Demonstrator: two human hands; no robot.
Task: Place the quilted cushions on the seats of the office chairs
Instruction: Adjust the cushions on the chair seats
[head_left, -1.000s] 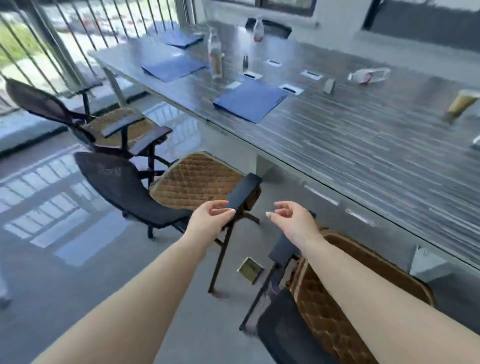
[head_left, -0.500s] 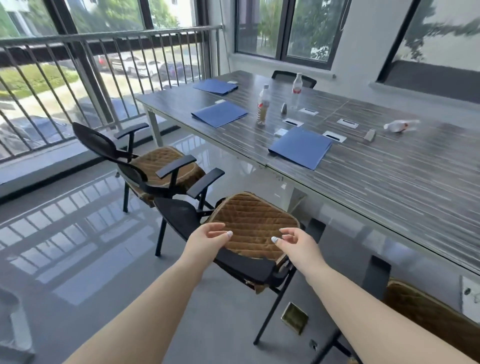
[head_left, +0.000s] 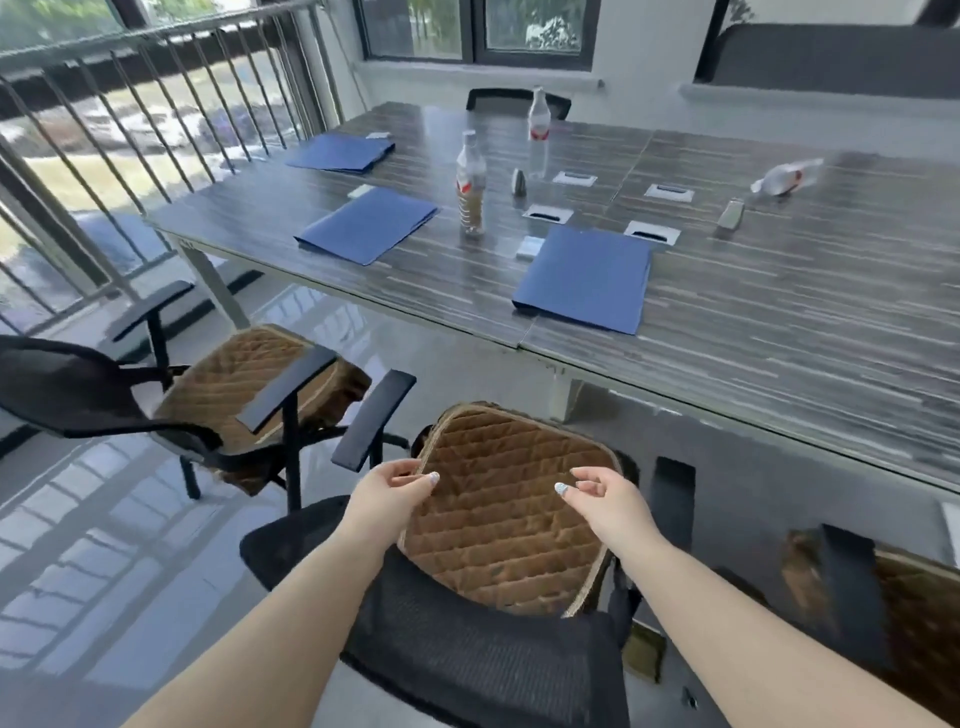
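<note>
A brown quilted cushion (head_left: 506, 512) lies on the seat of the black mesh office chair (head_left: 483, 665) right in front of me. My left hand (head_left: 387, 501) hovers at the cushion's left edge, fingers loosely curled, holding nothing. Above the cushion's right side is my right hand (head_left: 608, 501), also loosely curled and holding nothing. A second chair (head_left: 78, 389) to the left carries another quilted cushion (head_left: 234, 379). At the lower right, a third cushion (head_left: 924, 613) shows on a chair that is partly cut off.
A long dark striped table (head_left: 779, 332) runs behind the chairs with blue folders (head_left: 584, 278), water bottles (head_left: 470, 182) and cable ports. A metal railing (head_left: 130, 130) lines the left side. Glossy floor lies to the left. A far chair (head_left: 517, 98) stands behind the table.
The view has moved closer over the near chair. Both hands now hover above its cushion, a little farther apart than before.
</note>
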